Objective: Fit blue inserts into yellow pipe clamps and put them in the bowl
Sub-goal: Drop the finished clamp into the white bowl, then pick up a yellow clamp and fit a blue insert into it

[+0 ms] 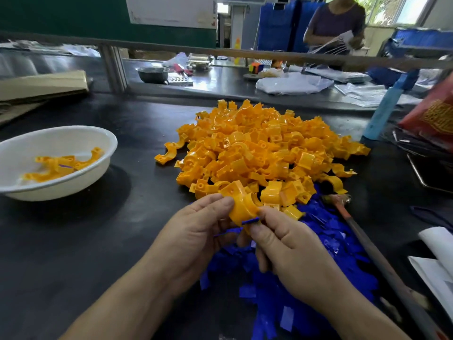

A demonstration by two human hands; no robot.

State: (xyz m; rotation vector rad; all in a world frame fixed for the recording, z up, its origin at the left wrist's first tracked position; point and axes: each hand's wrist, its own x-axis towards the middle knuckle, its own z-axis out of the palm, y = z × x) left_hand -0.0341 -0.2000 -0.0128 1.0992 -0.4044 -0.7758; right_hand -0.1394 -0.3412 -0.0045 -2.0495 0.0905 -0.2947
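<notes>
A yellow clamp (242, 204) is held above the near edge of the clamp pile (264, 148), its arch lying roughly left to right with the hollow turned toward the person, and a blue insert (250, 221) sits flat along its lower edge. The left hand (196, 231) pinches the clamp's left end between thumb and fingers, while the right hand (286, 244) pinches the insert against the clamp. Beneath them blue inserts (326, 246) heap on the dark desk (73, 241), and a white bowl (98, 165) holding a few clamps sits far left.
</notes>
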